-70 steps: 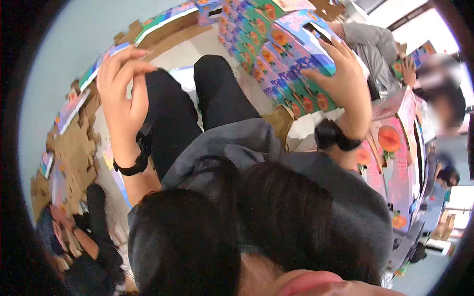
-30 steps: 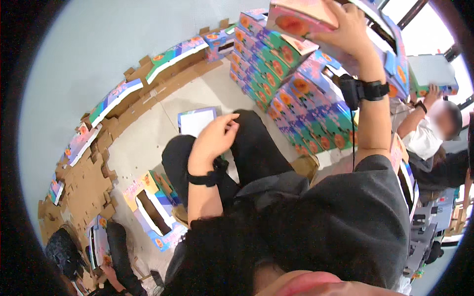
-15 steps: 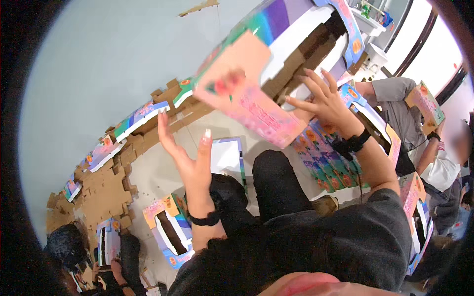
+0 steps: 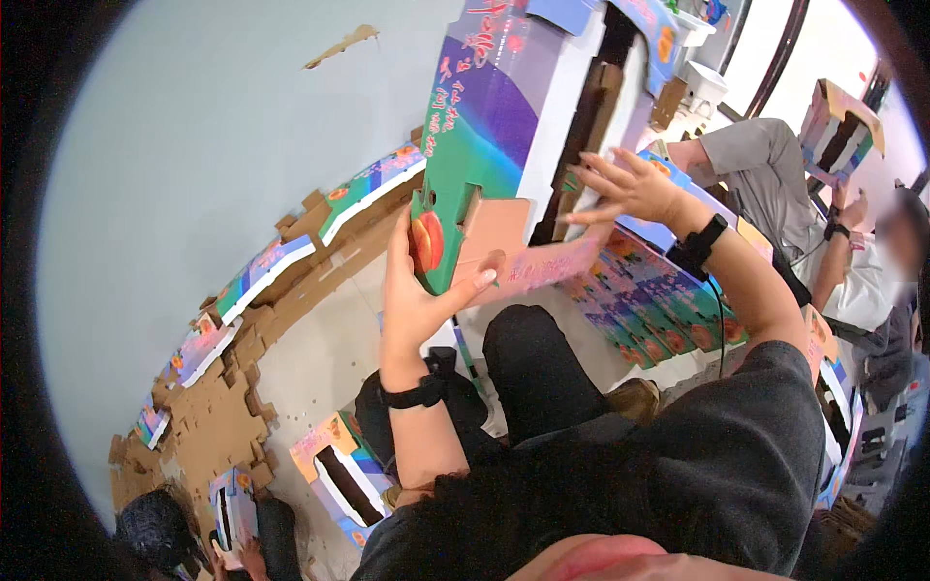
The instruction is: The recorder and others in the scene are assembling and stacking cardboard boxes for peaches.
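A large printed cardboard box (image 4: pixel 504 126), purple, green and peach with a peach-fruit picture, is held up tilted in front of me. Its long slot shows brown cardboard inside, between white panels. My left hand (image 4: pixel 417 290) grips the lower left corner, thumb on the peach-coloured end flap and fingers along the green side. My right hand (image 4: pixel 635 194) has its fingers spread over the slot's white edge; whether the fingertips press on it I cannot tell. Below the box are my knees in dark trousers.
A stack of flat printed cartons (image 4: pixel 649 300) lies right of my knees. Another box (image 4: pixel 344 479) stands on the floor at lower left. Brown cardboard pieces (image 4: pixel 213 416) line the wall. One co-worker at right holds up a box (image 4: pixel 841 136); another works at lower left.
The box has turned so its purple and green side faces me. My left hand, empty and apart before, has moved up and taken hold of its corner. The right co-worker's box has risen.
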`<state>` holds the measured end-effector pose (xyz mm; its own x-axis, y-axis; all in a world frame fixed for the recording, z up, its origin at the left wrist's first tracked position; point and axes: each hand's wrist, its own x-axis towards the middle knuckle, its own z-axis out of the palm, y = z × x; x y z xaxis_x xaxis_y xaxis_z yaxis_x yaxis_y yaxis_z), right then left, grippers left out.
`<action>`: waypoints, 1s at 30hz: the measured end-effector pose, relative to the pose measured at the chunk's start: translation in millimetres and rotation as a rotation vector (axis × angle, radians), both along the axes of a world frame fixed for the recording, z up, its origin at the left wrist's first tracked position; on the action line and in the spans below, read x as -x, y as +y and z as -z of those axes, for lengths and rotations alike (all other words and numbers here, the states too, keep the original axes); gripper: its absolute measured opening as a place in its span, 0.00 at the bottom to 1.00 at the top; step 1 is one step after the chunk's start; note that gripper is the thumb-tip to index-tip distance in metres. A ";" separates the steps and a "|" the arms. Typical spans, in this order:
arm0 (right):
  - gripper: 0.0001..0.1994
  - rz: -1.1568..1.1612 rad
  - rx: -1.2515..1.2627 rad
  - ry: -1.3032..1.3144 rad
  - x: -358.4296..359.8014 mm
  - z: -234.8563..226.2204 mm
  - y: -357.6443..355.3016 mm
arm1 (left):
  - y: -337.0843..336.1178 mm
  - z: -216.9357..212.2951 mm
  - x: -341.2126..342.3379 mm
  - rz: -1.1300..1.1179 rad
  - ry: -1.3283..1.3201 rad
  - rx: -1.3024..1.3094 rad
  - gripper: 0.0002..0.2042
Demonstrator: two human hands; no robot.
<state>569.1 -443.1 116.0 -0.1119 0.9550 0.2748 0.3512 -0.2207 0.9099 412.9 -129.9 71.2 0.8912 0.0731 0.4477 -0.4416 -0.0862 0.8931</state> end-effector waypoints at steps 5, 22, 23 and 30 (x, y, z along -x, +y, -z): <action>0.39 0.374 -0.106 0.478 22.0 -8.1 28.5 | -31.7 46.7 -17.5 -0.442 -0.125 -0.076 0.50; 0.56 -0.616 -1.515 1.956 64.9 48.1 184.6 | -63.8 74.7 -8.1 -0.720 -0.127 -0.258 0.54; 0.52 -0.450 -1.407 1.675 58.2 42.3 178.3 | -62.6 70.2 -8.7 -0.636 -0.131 -0.233 0.55; 0.51 -0.107 -0.942 0.868 -54.6 -28.6 96.8 | -39.3 41.9 3.6 -0.446 -0.037 -0.301 0.40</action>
<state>623.6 -346.3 144.6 0.3785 0.3512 0.8564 0.8032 -0.5845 -0.1153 409.3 -169.3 29.3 0.7862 0.3045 0.5377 -0.3343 -0.5223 0.7845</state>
